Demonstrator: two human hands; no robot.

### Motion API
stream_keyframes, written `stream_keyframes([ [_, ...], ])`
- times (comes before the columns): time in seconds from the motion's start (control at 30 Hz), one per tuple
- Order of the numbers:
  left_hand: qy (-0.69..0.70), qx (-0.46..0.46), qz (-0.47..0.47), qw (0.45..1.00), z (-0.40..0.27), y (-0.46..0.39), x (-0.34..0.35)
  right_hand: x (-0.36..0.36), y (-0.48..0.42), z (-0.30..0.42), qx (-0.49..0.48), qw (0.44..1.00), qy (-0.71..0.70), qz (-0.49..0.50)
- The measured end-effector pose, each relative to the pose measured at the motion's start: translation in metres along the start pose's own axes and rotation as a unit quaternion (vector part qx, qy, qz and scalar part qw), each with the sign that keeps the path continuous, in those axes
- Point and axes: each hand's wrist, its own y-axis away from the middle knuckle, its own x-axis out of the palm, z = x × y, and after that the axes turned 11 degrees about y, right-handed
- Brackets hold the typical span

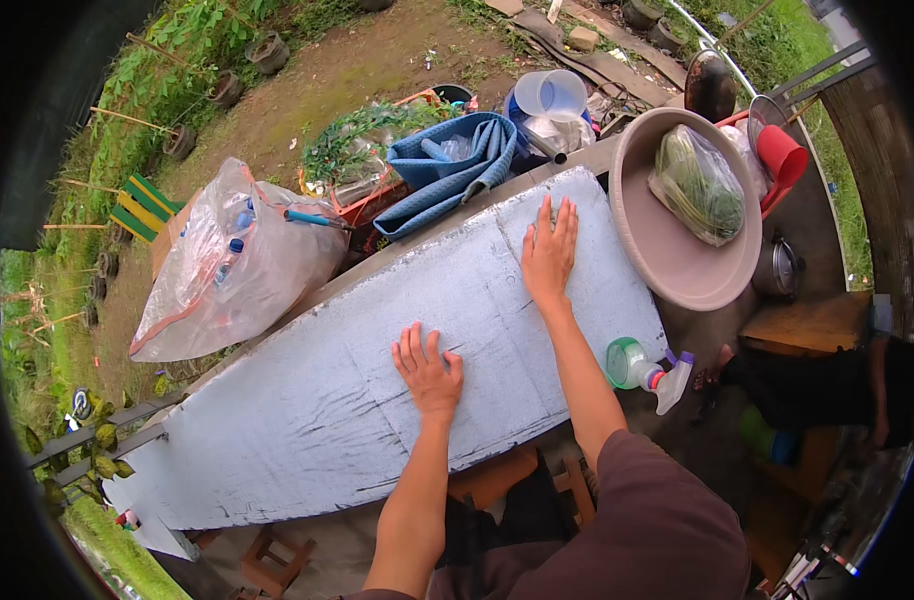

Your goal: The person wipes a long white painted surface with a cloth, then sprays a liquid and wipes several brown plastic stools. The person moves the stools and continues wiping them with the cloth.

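Note:
My left hand (431,377) lies palm down on a worn, pale-blue tabletop (277,405), its fingers spread and holding nothing. Farther along the same surface, to the right, my right hand (550,253) also rests palm down with fingers slightly apart. Dark scuff marks run across the top below and left of my left hand. At the table's right edge stands a spray bottle (631,363) with a green base and a white and purple trigger head. A large beige plastic basin (629,247) sits at the right end, with a plastic bag of green vegetables (698,187) inside.
Along the far edge are a clear sack of plastic bottles (239,277), a folded blue mat (449,169) and a translucent tub (551,95). A red dipper (781,157) hangs beyond the basin. Another person (809,386) is at the right. Wooden stools (277,559) stand below.

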Motion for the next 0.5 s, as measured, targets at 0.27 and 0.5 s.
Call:
stream_keyframes([
  [0.27, -0.042, 0.001, 0.004, 0.999, -0.002, -0.006, -0.003, 0.013, -0.027, 0.008, -0.031, 0.999, -0.03, -0.003],
  [0.5, -0.02, -0.007, -0.006, 1.0, -0.004, -0.001, -0.002, 0.004, -0.002, -0.041, 0.022, 0.998, 0.032, -0.04],
])
